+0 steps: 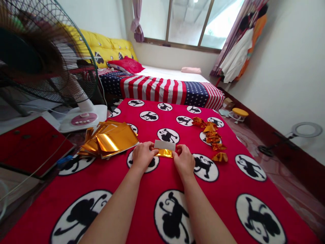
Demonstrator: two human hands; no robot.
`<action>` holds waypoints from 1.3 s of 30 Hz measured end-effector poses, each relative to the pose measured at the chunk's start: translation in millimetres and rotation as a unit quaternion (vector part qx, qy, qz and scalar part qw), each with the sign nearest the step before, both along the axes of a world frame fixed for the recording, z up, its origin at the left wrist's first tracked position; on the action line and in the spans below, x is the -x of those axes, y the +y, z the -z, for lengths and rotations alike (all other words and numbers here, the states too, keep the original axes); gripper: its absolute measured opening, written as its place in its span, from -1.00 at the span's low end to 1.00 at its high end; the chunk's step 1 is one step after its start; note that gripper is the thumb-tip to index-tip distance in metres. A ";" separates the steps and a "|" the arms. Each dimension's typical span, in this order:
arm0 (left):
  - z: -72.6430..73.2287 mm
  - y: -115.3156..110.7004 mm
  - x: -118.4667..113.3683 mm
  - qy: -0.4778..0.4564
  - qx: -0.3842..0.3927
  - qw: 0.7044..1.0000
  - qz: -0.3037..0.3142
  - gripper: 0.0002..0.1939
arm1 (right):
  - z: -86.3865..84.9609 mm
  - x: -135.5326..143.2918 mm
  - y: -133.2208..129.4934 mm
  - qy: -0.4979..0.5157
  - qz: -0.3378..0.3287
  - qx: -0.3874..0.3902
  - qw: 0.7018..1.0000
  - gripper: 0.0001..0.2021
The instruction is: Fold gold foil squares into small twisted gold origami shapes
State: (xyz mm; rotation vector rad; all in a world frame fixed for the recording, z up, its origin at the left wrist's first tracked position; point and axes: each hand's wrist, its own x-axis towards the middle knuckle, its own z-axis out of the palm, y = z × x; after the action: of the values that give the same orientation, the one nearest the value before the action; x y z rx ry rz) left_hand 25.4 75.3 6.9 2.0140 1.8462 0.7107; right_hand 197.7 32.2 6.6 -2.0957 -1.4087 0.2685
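A sheet of gold foil paper (165, 153) with a pale grey-white back lies between my hands, its near edge folded over so a gold strip shows in front of the pale part. My left hand (144, 154) pinches its left end, thumb on the gold strip. At the right end, my right hand (185, 158) grips it the same way, fingers behind and thumb in front. Left of my hands sits a fanned pile of flat gold foil sheets (118, 137). To the right, several folded gold foil pieces (213, 137) lie in a loose row.
The red cloth (142, 217) with monkey prints covers the surface under my hands. A large electric fan (83, 118) stands at left beside a red board (33, 144). Beyond is a bed with a striped cover (152, 87). A yellow stool (240, 112) and ring light (306, 129) stand at right.
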 end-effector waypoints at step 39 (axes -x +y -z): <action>-1.3 -9.3 -7.7 -0.054 -0.005 0.998 -0.030 -0.89 | -9.2 3.3 5.2 -0.031 0.014 0.053 0.998 -0.84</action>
State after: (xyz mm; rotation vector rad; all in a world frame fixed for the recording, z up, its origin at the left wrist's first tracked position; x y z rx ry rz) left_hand 33.1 65.9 8.2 1.8945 1.8507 0.8295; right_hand 194.3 37.4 15.8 -2.2262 -1.4277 0.2747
